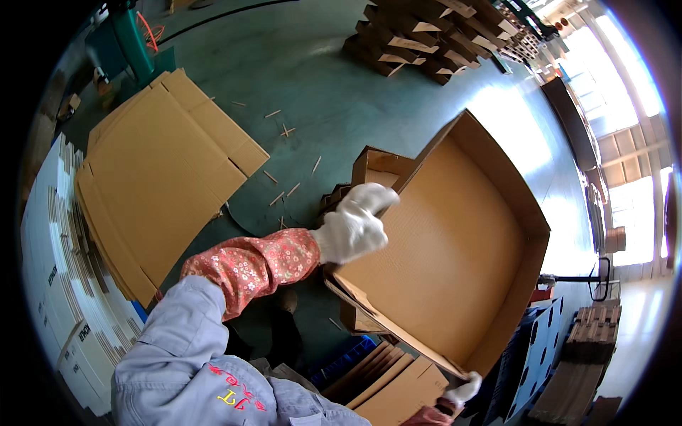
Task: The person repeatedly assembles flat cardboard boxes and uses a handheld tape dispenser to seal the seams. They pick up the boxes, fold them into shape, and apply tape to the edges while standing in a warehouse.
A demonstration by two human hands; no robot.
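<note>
A large shallow cardboard tray (447,234) with upright walls lies tilted before me, its inside facing up. My left hand (357,224), in a white glove and a red flowered sleeve cover, is closed at the tray's left wall; its fingertips are partly hidden. Down at the near right corner, my right hand (462,390), also white-gloved, closes on the tray's edge. Along the near side, the wall looks folded or doubled over. Beneath the tray, parts of another cardboard tray (380,167) stick out to the left.
Flat cardboard sheets (163,177) lie on the left, beside a stack of white printed board (60,284). Folded cardboard (398,387) stands near my body. Stacked trays (426,35) rise at the back. Thin scraps (286,131) litter the green floor. Blue panels (533,355) stand at right.
</note>
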